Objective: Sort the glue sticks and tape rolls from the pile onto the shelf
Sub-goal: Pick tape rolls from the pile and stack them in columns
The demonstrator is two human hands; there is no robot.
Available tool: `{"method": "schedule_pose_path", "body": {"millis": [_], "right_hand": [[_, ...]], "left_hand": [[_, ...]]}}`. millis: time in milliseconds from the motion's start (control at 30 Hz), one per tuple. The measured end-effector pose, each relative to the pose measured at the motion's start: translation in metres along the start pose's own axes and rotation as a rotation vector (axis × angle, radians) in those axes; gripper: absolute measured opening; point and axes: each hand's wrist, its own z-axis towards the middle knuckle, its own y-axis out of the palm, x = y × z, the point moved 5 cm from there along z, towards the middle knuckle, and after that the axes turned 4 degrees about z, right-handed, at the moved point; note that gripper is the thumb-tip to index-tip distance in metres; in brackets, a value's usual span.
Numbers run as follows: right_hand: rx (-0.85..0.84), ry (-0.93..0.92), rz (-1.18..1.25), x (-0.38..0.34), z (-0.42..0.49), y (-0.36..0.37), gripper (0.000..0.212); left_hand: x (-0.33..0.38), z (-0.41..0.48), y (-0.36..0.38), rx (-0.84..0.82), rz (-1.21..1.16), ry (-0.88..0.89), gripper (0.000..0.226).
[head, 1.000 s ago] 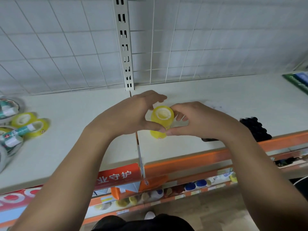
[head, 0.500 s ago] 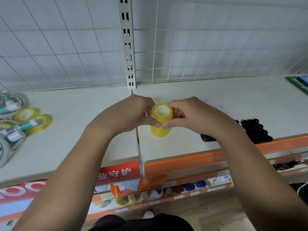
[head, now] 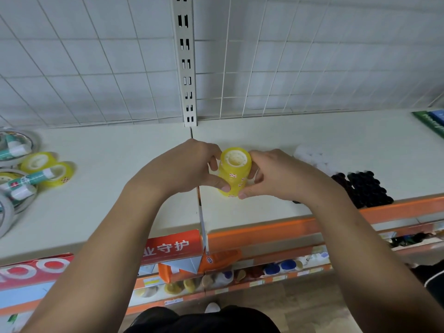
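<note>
White wire grid (head: 96,68) backs a pale shelf (head: 120,200), with a slotted post (head: 186,56) rising at the far edge and a seam (head: 200,207) running from it toward the near lip. Just right of that seam is a stack of yellow tape rolls (head: 234,174), upright, its open core facing up and its base seemingly on the shelf surface, though I cannot tell whether its weight is fully down. The left hand (head: 185,169) and the right hand (head: 281,179) close on it from either side, each with its thumb on the near face low down and its fingers curled round the sides and back, so both are pinching the column between them. Far to the left, well apart, lies the pile (head: 21,188) of larger tape rolls and loose yellow ones with glue sticks (head: 31,179) across them. To the right, near the front edge, is a cluster of black pieces (head: 365,191). The danger, as I judge it, is in letting go. The rolls appear only stacked and not joined, so if one hand lifts before the other, or a thumb drags, an upper roll could be knocked sideways. A freed roll could run toward the near lip and drop to the lower shelves. The column is tall for its base, and setting it across the seam could leave it leaning.
</note>
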Motion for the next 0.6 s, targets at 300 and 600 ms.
{"method": "schedule_pose_path", "body": {"millis": [300,600], "right_hand": [[0.090,-0.023,0.101,0.003,0.013,0.011,0.046],[0.069,0.094,-0.288,-0.019,-0.055,0.017,0.041]], "left_hand": [[-0.013,0.010,0.012,0.058,0.031,-0.040,0.032],[-0.040,-0.040,0.002,0.158,0.267,-0.249,0.038]]}}
